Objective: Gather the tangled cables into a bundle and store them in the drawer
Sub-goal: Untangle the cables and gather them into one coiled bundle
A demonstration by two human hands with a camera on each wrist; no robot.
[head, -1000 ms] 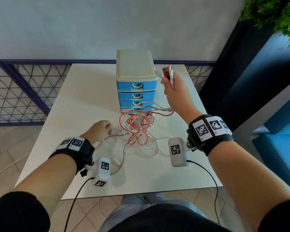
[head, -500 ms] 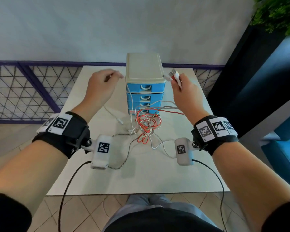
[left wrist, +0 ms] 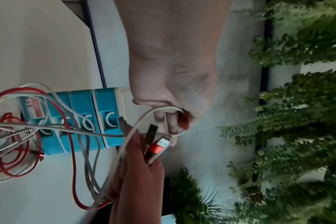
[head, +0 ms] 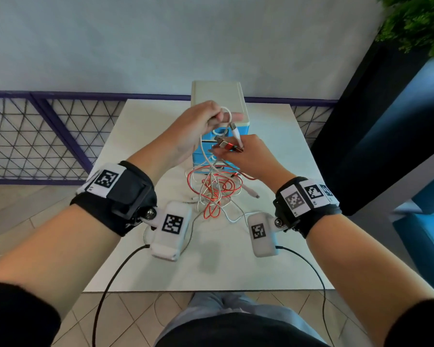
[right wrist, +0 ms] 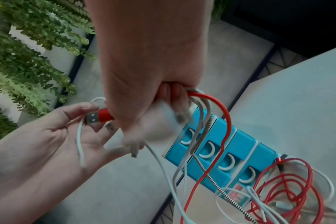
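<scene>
The left hand (head: 198, 126) is raised above the far middle of the white table (head: 140, 136), its fingers curled around a loop of white cable (head: 228, 115) that passes over the forefinger and falls away toward the tangle below. Just to its right and slightly nearer, the right hand (head: 251, 156) clenches a cluster of plug ends, among them a red USB plug (head: 227, 146) and a white-sleeved plug (head: 236, 132), with red, white and braided leads trailing down out of the fist. The two hands are almost touching, so the white loop sits right beside the gathered plugs. Beneath and a little nearer than both hands lies the cable tangle (head: 217, 194), partly lifted, its lower coils resting on the table in front of the blue drawer unit (head: 244, 128). The strands run mostly up and down, from the hands to the heap, so the bundle's long axis hangs roughly vertical. The drawer unit stands directly beyond the hands, all its visible drawers closed. The right hand, already carrying most of the ends, seems the natural one to take the white loop too; that would free the left hand, equally close to the drawers, to pull one open.
</scene>
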